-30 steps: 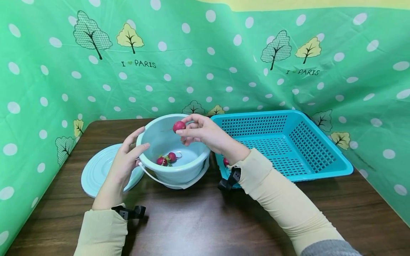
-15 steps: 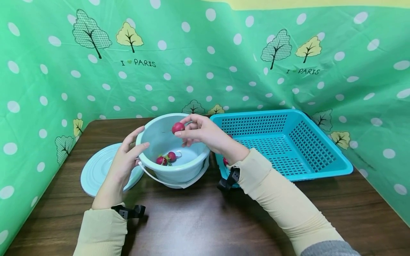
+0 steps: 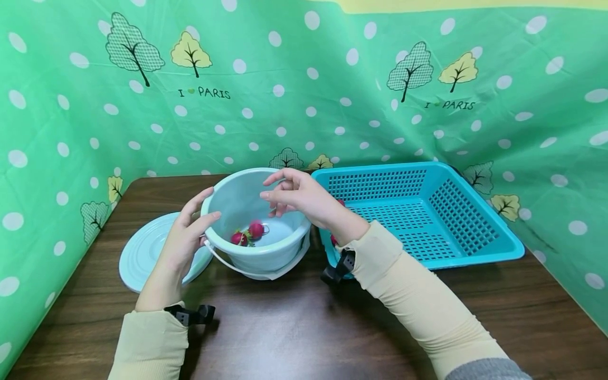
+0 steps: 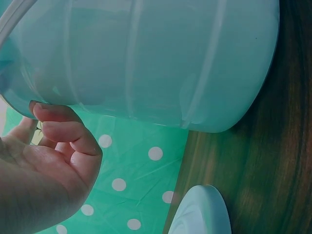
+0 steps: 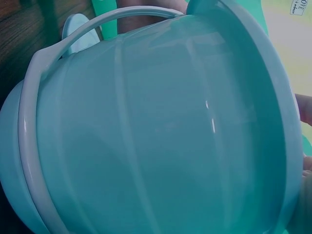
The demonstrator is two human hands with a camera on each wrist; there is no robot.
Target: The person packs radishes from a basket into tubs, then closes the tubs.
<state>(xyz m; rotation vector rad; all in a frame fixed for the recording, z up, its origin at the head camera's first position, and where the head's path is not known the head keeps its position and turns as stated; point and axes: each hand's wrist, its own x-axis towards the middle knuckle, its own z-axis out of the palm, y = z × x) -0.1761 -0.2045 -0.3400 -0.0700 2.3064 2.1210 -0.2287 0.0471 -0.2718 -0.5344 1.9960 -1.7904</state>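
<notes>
A light blue bucket (image 3: 258, 258) with a pale handle (image 3: 223, 262) stands on the table. Red radishes (image 3: 256, 229) with a bit of green leaf lie at its bottom. My left hand (image 3: 185, 237) holds the bucket's left rim, thumb at the inner edge and fingers outside; the left wrist view shows those fingers (image 4: 68, 129) curled against the wall. Over the bucket's opening hovers my right hand (image 3: 304, 198), its fingers loosely bent and parted with nothing between them. In the right wrist view the bucket wall (image 5: 161, 126) hides most of that hand.
Right of the bucket sits a blue perforated basket (image 3: 489, 253); red radishes (image 3: 334, 240) show at its left side, partly hidden by my right arm. A round light blue lid (image 3: 147, 253) lies to the left, behind my left forearm. A green dotted cloth (image 3: 304, 126) hangs behind.
My right hand has let go of the radish it pinched, and the radish has dropped into the bucket. The left hand stays on the rim.
</notes>
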